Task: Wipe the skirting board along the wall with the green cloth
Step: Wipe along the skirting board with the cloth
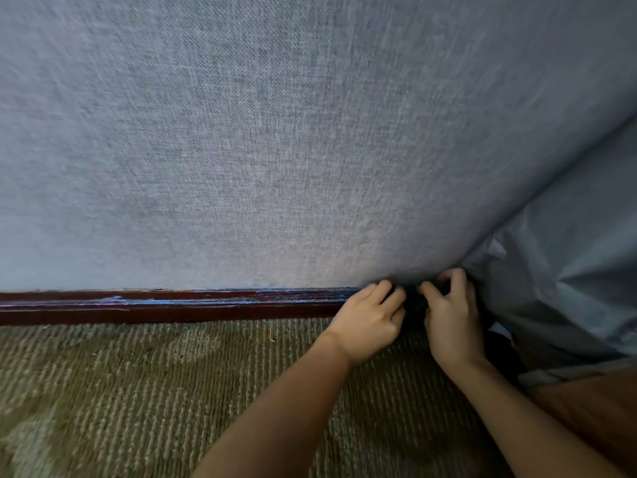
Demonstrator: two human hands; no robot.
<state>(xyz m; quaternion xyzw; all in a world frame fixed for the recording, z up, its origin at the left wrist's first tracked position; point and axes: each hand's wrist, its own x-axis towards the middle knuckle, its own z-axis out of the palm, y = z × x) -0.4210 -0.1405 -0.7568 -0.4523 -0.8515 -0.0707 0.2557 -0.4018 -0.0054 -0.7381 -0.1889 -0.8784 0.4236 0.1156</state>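
Observation:
A dark red-brown skirting board (pixel 165 307) with blue smears runs along the foot of the grey-blue wall, from the left edge to my hands. My left hand (pixel 367 322) and my right hand (pixel 451 322) sit side by side at the board's right end, in the corner. Their fingers are curled around a dark bunched cloth (pixel 415 305) between them, pressed against the board. The cloth looks almost black in the shadow and is mostly hidden by my fingers.
The textured grey-blue wall (pixel 275 150) fills the upper frame. A grey-blue curtain or sheet (pixel 568 270) hangs at the right, bunched by my right hand. Olive ribbed carpet (pixel 155 391) covers the floor. An orange-brown surface (pixel 593 408) shows at the lower right.

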